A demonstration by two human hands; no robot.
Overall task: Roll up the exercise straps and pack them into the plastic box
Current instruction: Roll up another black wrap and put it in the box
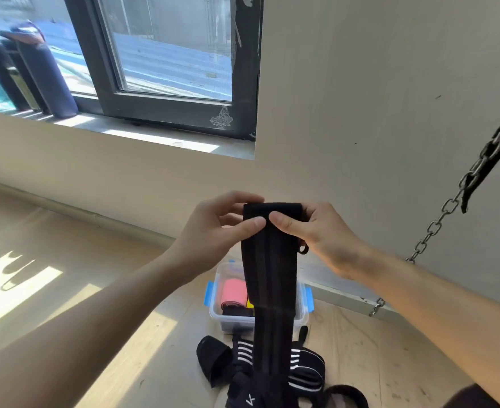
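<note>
Left hand (213, 231) and right hand (322, 240) are each pinching the folded top end of the black strap (269, 278), which is hanging above the plastic box (237, 323) and trailing onto loose straps (243, 357) on the box's near side. Advised: starting the first turn tight and keeping the edges square while rolling downward.

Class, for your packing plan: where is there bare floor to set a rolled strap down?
Bare floor lies left of the plastic box, toward the sunlit patch, and right of it, up to the chain. Crowded: the pile of straps in front of the box, and inside it, around the pink roll.
</note>
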